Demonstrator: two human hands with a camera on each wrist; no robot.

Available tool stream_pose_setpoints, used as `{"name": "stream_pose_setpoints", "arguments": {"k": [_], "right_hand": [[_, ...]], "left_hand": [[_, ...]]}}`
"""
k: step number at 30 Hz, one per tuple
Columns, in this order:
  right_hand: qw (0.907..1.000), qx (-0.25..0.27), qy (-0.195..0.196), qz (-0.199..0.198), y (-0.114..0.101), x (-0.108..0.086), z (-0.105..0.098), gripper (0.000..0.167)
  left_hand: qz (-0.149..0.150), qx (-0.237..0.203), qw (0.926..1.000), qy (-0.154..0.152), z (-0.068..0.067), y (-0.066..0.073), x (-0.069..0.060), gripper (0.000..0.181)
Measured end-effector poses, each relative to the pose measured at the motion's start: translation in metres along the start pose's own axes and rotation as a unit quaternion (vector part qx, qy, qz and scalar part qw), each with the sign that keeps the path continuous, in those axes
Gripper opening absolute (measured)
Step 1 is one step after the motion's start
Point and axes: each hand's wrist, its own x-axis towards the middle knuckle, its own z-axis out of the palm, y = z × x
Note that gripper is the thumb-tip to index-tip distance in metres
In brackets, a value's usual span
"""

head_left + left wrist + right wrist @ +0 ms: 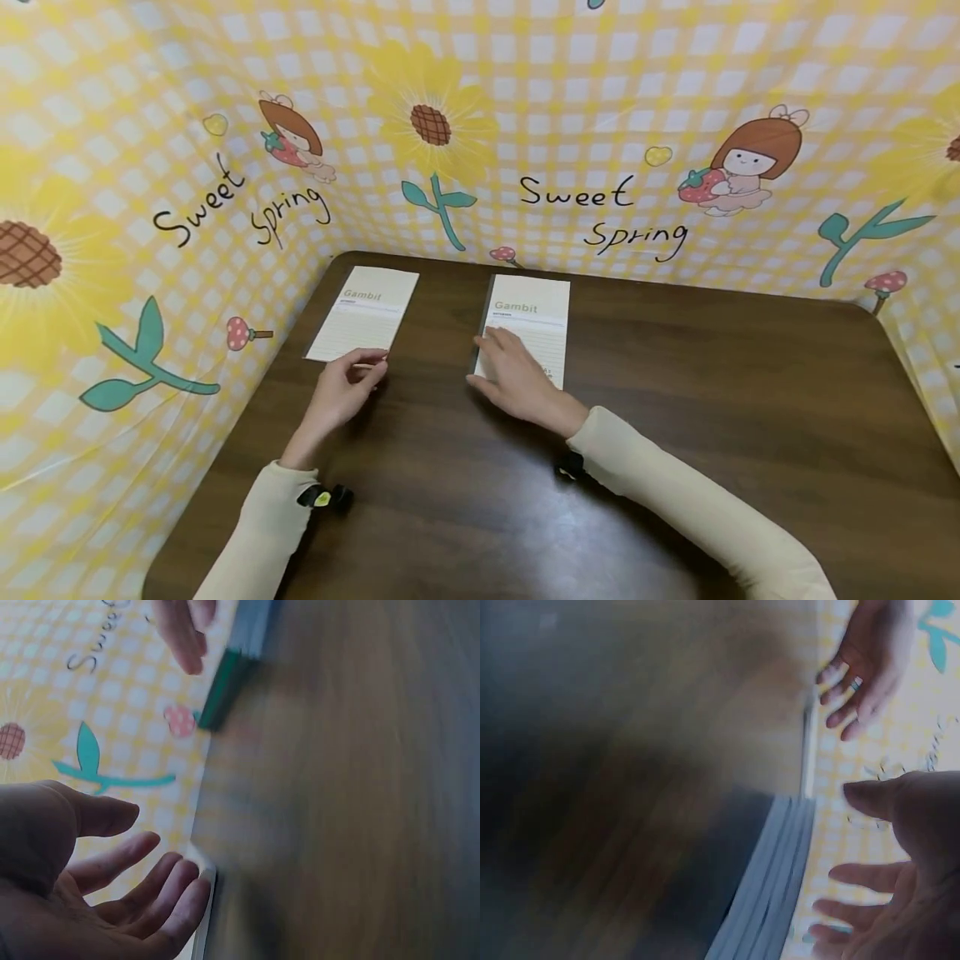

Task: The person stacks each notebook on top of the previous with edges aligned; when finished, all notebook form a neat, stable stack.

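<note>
Two cream notebook covers printed "Gambit" lie face up on the table. The left notebook (363, 312) looks thin at its edge. The other cover tops a stack of several notebooks (528, 292), whose layered edges (769, 889) show in the right wrist view and dark green spine (225, 690) in the left wrist view. My left hand (345, 392) is at the left notebook's lower right corner, fingers loosely bent; whether it touches is unclear. Over the lower left part of the stack reaches my right hand (517, 379), fingers extended and thumb apart, hiding some of the top cover.
The dark brown wooden table (712, 417) has rounded corners. A yellow checked cloth (585, 108) with flowers and cartoon figures hangs behind it and at both sides. Black wrist devices (326, 497) sit at both sleeves.
</note>
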Motion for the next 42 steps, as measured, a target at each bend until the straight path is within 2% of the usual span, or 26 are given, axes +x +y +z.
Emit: {"name": "stream_pose_setpoints", "arguments": {"k": [4,7,10,13,17,21,24,32,38,42], "right_hand": [[0.9964,-0.035,-0.055,-0.053,-0.016,0.012,0.015,0.07],[0.9872,-0.059,-0.114,-0.095,-0.027,0.022,0.025,0.074],[0.9751,-0.066,-0.173,-0.121,-0.039,0.032,0.034,0.077],[0.9687,-0.064,-0.206,-0.124,-0.049,0.043,0.043,0.079],[0.9667,-0.076,-0.211,-0.123,-0.06,0.06,0.056,0.081],[0.9656,-0.097,-0.21,-0.12,-0.067,0.074,0.068,0.079],[0.9652,-0.113,-0.208,-0.111,-0.07,0.08,0.073,0.078],[0.9619,-0.139,-0.212,-0.103,-0.074,0.077,0.067,0.075],[0.9584,-0.159,-0.204,-0.12,-0.068,0.058,0.063,0.07],[0.9582,-0.163,-0.203,-0.118,-0.064,0.041,0.061,0.072]], "left_hand": [[0.024,0.076,0.9951,0.06,-0.013,-0.013,-0.004,0.027],[0.033,0.114,0.9895,0.083,-0.022,-0.023,-0.006,0.028],[0.02,0.151,0.9852,0.079,-0.031,-0.032,-0.005,0.037],[0.002,0.179,0.9825,0.05,-0.038,-0.041,-0.001,0.054],[-0.003,0.199,0.9799,-0.001,-0.043,-0.05,0.007,0.068],[0.0,0.209,0.9761,-0.061,-0.047,-0.052,0.008,0.067],[0.0,0.214,0.973,-0.087,-0.048,-0.051,0.008,0.065],[0.0,0.233,0.9669,-0.105,-0.045,-0.044,-0.002,0.066],[-0.002,0.227,0.966,-0.124,-0.033,-0.032,-0.023,0.068],[0.006,0.238,0.9635,-0.122,-0.024,-0.021,-0.041,0.068]]}}
